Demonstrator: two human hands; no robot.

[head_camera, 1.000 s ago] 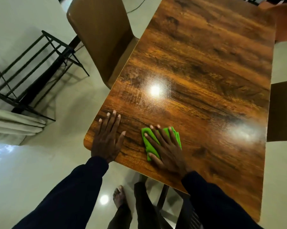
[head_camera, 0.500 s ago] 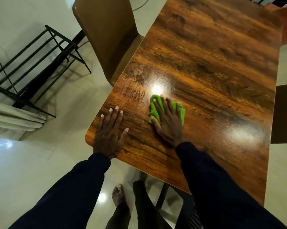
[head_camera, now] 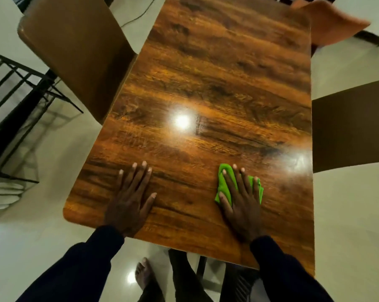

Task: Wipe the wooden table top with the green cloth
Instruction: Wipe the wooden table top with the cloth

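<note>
The glossy wooden table top [head_camera: 223, 88] stretches away from me, with lamp glare near its middle. My right hand [head_camera: 242, 200] lies flat on the folded green cloth [head_camera: 224, 184], pressing it to the near right part of the top; most of the cloth is hidden under the fingers. My left hand [head_camera: 130, 199] rests palm down on the bare wood near the front left corner, fingers spread, holding nothing.
A brown chair [head_camera: 75, 51] stands at the table's left side, a dark chair seat [head_camera: 352, 125] at the right, and an orange chair [head_camera: 328, 22] at the far right corner. A black metal rack [head_camera: 20, 101] stands on the pale floor to the left. My bare foot [head_camera: 143, 273] shows under the front edge.
My right hand slid the green cloth from the glare spot back toward me and to the right. The left hand stayed planted near the front left corner.
</note>
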